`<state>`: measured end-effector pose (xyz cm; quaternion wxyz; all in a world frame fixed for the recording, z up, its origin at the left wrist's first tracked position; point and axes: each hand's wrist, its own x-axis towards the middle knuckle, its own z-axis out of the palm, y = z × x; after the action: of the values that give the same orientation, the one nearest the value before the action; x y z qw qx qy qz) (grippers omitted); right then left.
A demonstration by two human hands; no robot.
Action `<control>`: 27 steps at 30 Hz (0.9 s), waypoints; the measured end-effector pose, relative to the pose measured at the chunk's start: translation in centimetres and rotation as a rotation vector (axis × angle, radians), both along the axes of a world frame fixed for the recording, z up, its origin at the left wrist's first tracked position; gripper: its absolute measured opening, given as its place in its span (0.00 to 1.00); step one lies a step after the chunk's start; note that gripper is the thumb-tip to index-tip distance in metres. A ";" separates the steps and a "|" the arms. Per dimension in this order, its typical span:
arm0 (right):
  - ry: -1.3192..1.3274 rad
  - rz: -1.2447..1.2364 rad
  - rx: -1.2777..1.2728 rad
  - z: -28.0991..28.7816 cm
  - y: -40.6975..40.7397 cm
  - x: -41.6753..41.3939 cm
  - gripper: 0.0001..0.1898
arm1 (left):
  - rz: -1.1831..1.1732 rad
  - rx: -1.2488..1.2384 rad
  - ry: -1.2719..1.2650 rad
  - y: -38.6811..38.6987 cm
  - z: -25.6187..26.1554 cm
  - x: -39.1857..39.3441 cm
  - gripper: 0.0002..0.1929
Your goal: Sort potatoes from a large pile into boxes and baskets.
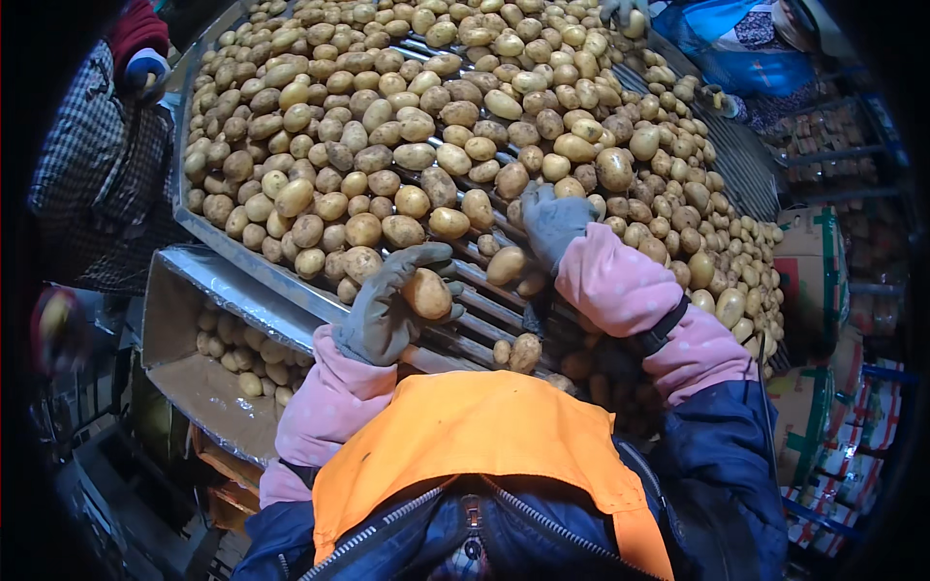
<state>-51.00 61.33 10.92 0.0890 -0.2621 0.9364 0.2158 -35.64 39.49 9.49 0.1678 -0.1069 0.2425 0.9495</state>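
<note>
My left hand (396, 301), in a grey glove, holds a potato (426, 293) over the near edge of a slatted metal sorting table (472, 290). Further right, my right hand (554, 218), gloved too, reaches down among the potatoes; its fingertips are partly hidden, so I cannot tell whether it grips the potato (515, 213) beside them. Potatoes of many sizes cover much of the table. Between my hands, a loose potato (506, 265) lies on the bars. Closer to my orange apron (472, 436) is a knobbly potato (524, 353).
A lined cardboard box (240, 403) with potatoes stands below the table's left edge. Co-workers stand at the left, in a checked garment (94, 174), and at the top right, where gloved hands (623, 10) touch potatoes. Taped cartons (806, 276) and stacked packages line the right side.
</note>
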 end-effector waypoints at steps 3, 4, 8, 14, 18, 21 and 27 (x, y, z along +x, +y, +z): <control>-0.354 -0.103 -0.487 2.0 1.9 -1.3 0.25 | 0.007 0.085 0.013 -0.3 -0.4 0.2 0.22; -0.606 -0.177 -0.801 2.2 2.7 -1.1 0.25 | 0.018 0.116 0.028 -0.4 -0.5 0.3 0.23; -1.402 -0.126 -1.506 3.4 1.8 1.8 0.26 | 0.032 0.401 0.043 -1.7 -0.8 0.9 0.28; -1.911 -0.304 -1.550 3.8 -3.7 6.5 0.33 | 0.214 0.505 0.213 -4.3 -0.3 4.9 0.35; -2.182 -0.379 -1.314 3.7 -10.4 8.2 0.35 | 0.543 0.323 -0.035 -7.4 1.5 10.6 0.34; -2.171 -0.395 -1.202 4.2 -15.5 10.7 0.34 | 0.794 0.103 -0.158 -9.9 1.8 14.9 0.34; -2.094 -0.310 -1.229 5.5 -21.3 12.2 0.33 | 1.280 -0.181 -0.358 -13.8 -0.4 22.5 0.34</control>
<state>-38.76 40.02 16.43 0.6855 -0.1934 0.3799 -0.5902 -13.13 25.65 9.05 -0.4004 -0.3992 0.1785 0.8053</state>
